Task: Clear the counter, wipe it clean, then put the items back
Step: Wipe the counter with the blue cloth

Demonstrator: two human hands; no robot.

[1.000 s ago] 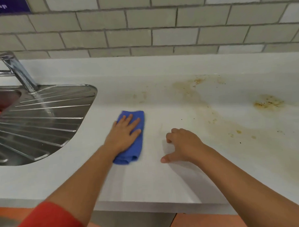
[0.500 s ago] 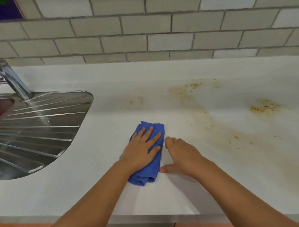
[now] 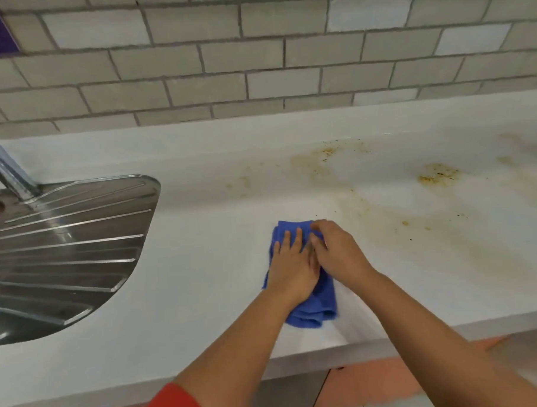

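A folded blue cloth [image 3: 309,312] lies on the white counter [image 3: 202,267] near its front edge. My left hand [image 3: 290,268] presses flat on the cloth with fingers spread. My right hand [image 3: 340,252] rests on the cloth's right side, its fingers curled over the far right corner and touching my left hand. Both hands cover most of the cloth. Brown stains [image 3: 438,174] mark the counter to the right and behind the cloth.
A steel sink drainboard [image 3: 63,252] is set into the counter at the left, with a tap [image 3: 4,168] rising behind it. A tiled wall [image 3: 255,65] runs along the back. The counter's front edge [image 3: 298,362] is just below my forearms.
My left hand has slid the cloth to the right along the counter. My right hand has moved from the bare counter onto the cloth beside my left hand.
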